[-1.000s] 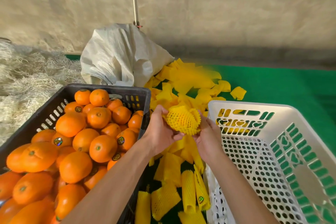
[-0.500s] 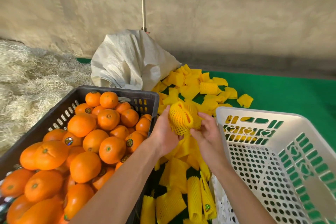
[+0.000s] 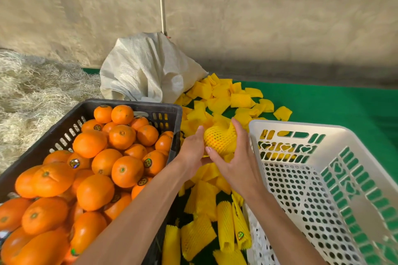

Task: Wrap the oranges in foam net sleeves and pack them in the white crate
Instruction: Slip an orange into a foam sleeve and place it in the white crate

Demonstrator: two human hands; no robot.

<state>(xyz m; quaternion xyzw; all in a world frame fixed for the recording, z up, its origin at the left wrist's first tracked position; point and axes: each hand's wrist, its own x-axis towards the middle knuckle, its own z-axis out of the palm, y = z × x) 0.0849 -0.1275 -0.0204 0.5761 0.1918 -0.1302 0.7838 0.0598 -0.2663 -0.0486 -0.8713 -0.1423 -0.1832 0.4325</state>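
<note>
An orange wrapped in a yellow foam net sleeve (image 3: 219, 141) sits between both hands, just left of the white crate's (image 3: 366, 157) near corner. My left hand (image 3: 191, 150) cups it from the left with the thumb up along its side. My right hand (image 3: 234, 157) grips it from the right and from below, fingers curled round it. Loose oranges (image 3: 127, 170) fill the black crate (image 3: 137, 105) on the left. Flat yellow sleeves (image 3: 224, 97) lie heaped on the green mat between the two crates. The visible part of the white crate holds no fruit.
A white woven sack (image 3: 146, 69) slumps behind the black crate, with a thin pole (image 3: 161, 0) rising above it. Straw (image 3: 28, 92) covers the ground at the left. Green mat (image 3: 333, 101) stretches behind the white crate. A concrete wall closes the back.
The wrapped orange has turned in my hands, its open sleeve end now hidden. My right hand has closed round it from below, and both hands sit slightly nearer the white crate.
</note>
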